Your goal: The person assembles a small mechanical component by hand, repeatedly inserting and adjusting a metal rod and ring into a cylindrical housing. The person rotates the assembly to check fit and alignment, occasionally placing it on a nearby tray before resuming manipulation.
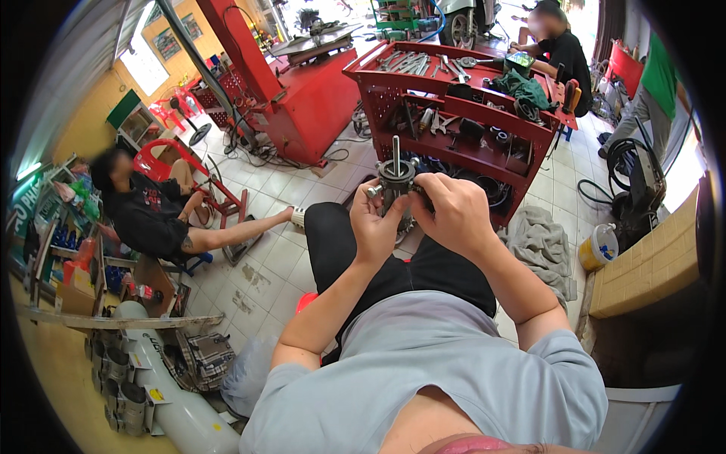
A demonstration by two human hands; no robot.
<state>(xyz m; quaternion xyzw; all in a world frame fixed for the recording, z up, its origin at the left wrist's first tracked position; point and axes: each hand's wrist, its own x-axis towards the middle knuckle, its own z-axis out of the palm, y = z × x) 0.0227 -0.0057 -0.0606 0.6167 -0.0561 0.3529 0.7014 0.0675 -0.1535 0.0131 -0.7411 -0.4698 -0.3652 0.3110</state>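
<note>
A grey cylindrical metal part (pixel 395 181) with a round collar and a slim rod standing up from its middle is held upright above my lap. My left hand (pixel 376 227) wraps round its left side, thumb against the body, next to a short bolt (pixel 373 191) sticking out sideways. On the other side my right hand (pixel 456 208) is closed, its thumb and fingers pressed to the part near a dark side fitting. What exactly the right fingertips pinch is hidden. The part's lower end shows only partly between my hands.
Ahead stands a red tool trolley (pixel 446 85) with several wrenches on top. A seated person (pixel 144 197) stretches a leg from the left. Two other people are at the far right. Grey cloth (pixel 538 246) and a yellow-white bucket (pixel 599 248) lie on the right; a white cylinder (pixel 170 386) lies at lower left.
</note>
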